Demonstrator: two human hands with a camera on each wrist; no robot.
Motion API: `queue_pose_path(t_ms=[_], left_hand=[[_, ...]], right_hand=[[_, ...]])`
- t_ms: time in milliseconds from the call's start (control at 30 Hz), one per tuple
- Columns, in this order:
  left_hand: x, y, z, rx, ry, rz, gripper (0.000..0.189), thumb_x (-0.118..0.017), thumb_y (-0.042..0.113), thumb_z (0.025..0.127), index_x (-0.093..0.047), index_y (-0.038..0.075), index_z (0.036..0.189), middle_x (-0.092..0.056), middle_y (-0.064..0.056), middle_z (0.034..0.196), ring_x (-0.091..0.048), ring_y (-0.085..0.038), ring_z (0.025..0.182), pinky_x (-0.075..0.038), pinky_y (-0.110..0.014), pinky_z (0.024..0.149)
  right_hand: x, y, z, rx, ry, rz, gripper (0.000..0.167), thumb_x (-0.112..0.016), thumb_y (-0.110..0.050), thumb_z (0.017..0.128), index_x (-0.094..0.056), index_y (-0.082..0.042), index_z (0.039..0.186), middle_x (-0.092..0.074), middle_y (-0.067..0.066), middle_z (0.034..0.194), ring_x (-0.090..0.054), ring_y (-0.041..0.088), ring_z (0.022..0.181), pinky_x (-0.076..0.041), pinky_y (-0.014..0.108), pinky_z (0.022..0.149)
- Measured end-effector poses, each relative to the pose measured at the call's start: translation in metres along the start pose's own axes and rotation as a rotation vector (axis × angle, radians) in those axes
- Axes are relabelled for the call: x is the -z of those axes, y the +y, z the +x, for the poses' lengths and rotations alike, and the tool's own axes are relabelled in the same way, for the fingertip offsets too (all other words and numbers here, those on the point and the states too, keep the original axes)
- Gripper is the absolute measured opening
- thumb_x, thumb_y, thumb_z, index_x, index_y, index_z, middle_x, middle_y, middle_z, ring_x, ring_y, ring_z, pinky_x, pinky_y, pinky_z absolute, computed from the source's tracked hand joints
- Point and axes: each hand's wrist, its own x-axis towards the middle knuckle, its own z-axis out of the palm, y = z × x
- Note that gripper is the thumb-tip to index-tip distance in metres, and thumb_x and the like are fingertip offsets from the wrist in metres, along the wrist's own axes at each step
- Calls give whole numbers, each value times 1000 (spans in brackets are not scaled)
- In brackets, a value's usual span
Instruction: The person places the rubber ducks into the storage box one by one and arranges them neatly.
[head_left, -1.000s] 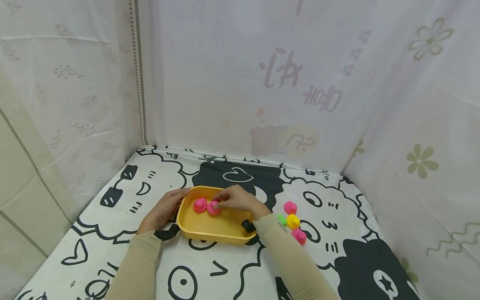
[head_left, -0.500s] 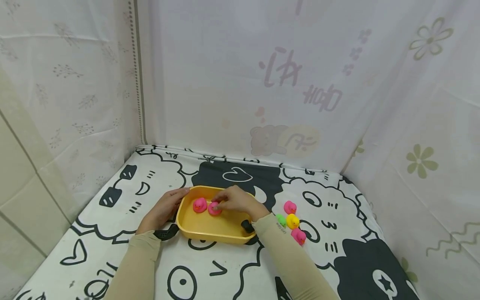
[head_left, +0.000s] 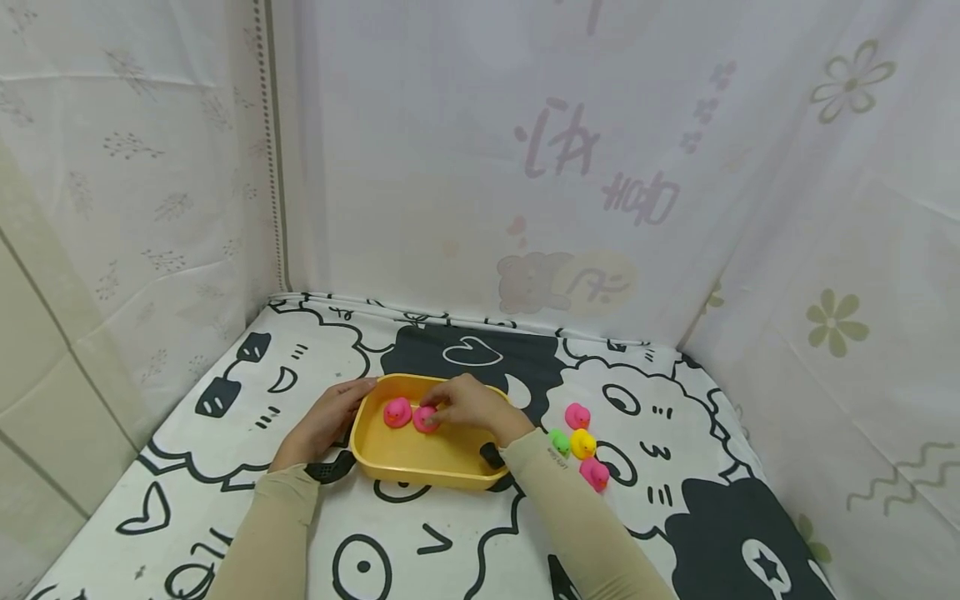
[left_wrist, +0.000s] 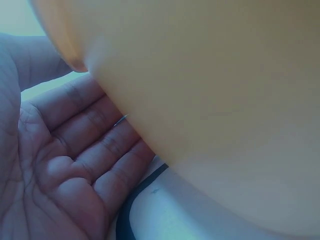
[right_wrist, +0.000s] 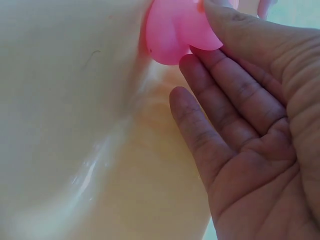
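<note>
With right hand [head_left: 474,405], pinches a likely light, squeezable pink toy duck [head_left: 425,420], best held round the body, mid-floor in the yellow tray [head_left: 420,462], touching its left side with straight-fingered left hand [head_left: 324,421].

Head view: even light, bright patch high on curtain [head_left: 420,150]. Left wrist view: dim, hazy, bluish cast, blurred tray [left_wrist: 215,100]. Right wrist view: glare streak along tray, washed-out upper right corner.
</note>
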Motion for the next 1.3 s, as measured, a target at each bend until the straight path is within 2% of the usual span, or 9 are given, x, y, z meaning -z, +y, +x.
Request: queue_pose_path(t_ms=[333, 700, 1000, 1133, 1300], left_hand=[[0, -2, 2, 2, 2, 3, 85, -59, 68, 89, -49, 8, 148, -54, -16, 144, -61, -27, 115, -54, -36, 95], [-2, 0, 1, -1, -1, 7, 80, -58, 65, 92, -50, 7, 148, -54, -15, 145, -59, -27, 119, -52, -37, 98], [-1, 1, 0, 1, 0, 10, 81, -58, 65, 92, -49, 7, 148, -53, -16, 145, -59, -28, 119, -52, -37, 99], [0, 1, -1, 1, 1, 14, 81, -58, 64, 93, -48, 7, 149, -52, -16, 146, -59, -28, 120, -52, -37, 98], [1, 0, 0, 1, 2, 9, 81, -59, 64, 93, -48, 7, 149, -52, -17, 146, -59, -29, 120, -53, -36, 97]], right_hand=[[1, -6, -2, -17, -26, -7, 27, -78, -20, 90, -75, -14, 116, -70, -9, 100, -60, 6, 86, -51, 14, 80], [5, -6, -3, 2, -25, -46, 28, -78, -23, 90, -75, -15, 116, -70, -9, 102, -60, 5, 88, -51, 15, 80], [15, -10, -7, 18, 13, -67, 33, -77, -33, 90, -75, -15, 118, -72, -5, 109, -64, 17, 103, -51, 23, 90], [18, -11, -11, 12, 23, -60, 37, -76, -35, 91, -73, -16, 122, -72, -7, 115, -63, 16, 109, -50, 24, 95], [22, -11, -14, 20, 29, -34, 38, -75, -35, 92, -72, -14, 124, -72, -6, 116, -63, 16, 109, -51, 24, 94]])
